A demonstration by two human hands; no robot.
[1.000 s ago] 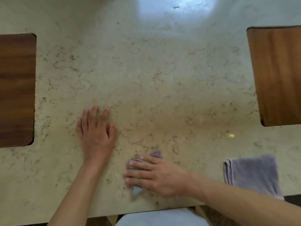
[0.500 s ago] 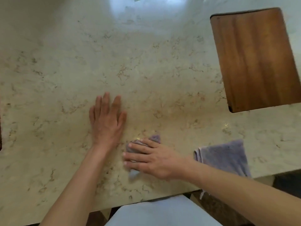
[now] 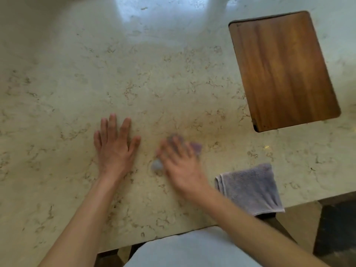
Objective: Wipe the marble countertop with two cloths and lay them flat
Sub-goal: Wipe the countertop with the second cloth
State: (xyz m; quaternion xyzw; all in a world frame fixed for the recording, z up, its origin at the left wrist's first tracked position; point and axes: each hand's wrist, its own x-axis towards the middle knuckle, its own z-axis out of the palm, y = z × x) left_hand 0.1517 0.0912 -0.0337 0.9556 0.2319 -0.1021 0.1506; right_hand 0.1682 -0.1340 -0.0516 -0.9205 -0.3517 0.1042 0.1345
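My right hand is blurred with motion and presses a small bunched purple cloth onto the beige marble countertop; only the cloth's edges show beside the fingers. My left hand lies flat on the marble to the left, fingers spread, holding nothing. A second purple cloth lies folded near the counter's front edge, to the right of my right forearm, one corner hanging over the edge.
A wooden board lies on the counter at the right, beyond the folded cloth. The counter's front edge runs just before my body. Bright window glare sits at the far side.
My right hand has slid the small cloth to the right and slightly away from me, apart from my left hand. The view has shifted; the left hand stays planted.
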